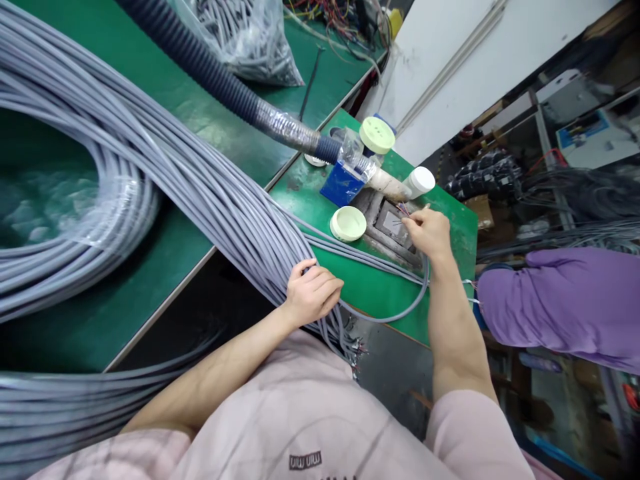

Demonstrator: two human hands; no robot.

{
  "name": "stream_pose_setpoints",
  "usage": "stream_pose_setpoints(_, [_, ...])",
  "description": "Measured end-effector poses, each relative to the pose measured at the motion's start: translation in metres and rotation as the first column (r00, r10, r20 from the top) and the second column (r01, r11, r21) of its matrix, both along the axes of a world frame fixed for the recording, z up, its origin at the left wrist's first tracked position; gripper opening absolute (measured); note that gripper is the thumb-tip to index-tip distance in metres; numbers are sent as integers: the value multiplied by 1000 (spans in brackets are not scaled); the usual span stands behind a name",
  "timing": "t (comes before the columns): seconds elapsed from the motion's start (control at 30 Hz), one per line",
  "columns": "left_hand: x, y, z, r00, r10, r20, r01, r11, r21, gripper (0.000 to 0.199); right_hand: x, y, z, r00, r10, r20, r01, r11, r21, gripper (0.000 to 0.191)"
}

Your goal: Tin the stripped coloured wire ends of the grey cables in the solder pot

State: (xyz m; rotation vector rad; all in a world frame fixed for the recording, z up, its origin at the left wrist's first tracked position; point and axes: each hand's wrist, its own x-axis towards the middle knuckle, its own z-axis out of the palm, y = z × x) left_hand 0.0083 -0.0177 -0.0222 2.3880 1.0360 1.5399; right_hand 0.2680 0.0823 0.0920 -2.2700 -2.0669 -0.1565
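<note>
A thick bundle of grey cables [200, 180] runs from the left over the table edge, its stripped ends hanging down near my lap. My left hand [314, 292] is closed around the bundle close to those ends. At the right, my right hand [429, 232] pinches the end of one grey cable [400, 315], which loops down and back to the bundle. Thin coloured wires [404, 211] stick out past its fingertips, over a small metal pot [393, 225] with a grey surface. The pot sits below the mouth of a taped hose [387, 183].
Around the pot stand a pale green round dish [349, 223], another green lid [377, 135], a white jar [421, 181] and a blue box [342, 183]. A bag of cables [250, 47] lies farther back. A person's purple sleeve [560, 300] is at the right.
</note>
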Motion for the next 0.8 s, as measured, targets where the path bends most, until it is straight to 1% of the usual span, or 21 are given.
stream_pose_setpoints(0.13, [0,0,0,1000,7,4,-7,1000,1,8,-28,-5,13,966,168,-196,-164,986,35,25])
stream_pose_setpoints(0.2, [0,-1,0,1000,-2,1,2,1000,-7,9,-43,-5,14,945,212,-251,-212,977,26,26])
stream_pose_setpoints(0.27, [0,-1,0,1000,-9,-1,9,1000,-17,9,-55,-2,11,934,237,-268,-243,970,8,26])
stream_pose_setpoints(0.37, [-1,-1,-1,1000,-10,-1,10,1000,-17,9,-67,4,3,927,264,-267,-281,959,-27,24])
stream_pose_setpoints(0.47, [-1,-1,-1,1000,-4,12,4,1000,1,9,-76,9,-4,930,266,-254,-293,953,-74,22])
stream_pose_setpoints(0.67, [-1,-1,-2,1000,-6,11,6,1000,-13,9,-85,16,-15,956,236,-176,-263,953,-149,21])
stream_pose_setpoints(0.8, [-1,-1,-4,1000,-2,4,3,1000,-22,10,-87,18,-17,968,222,-117,-239,957,-164,20])
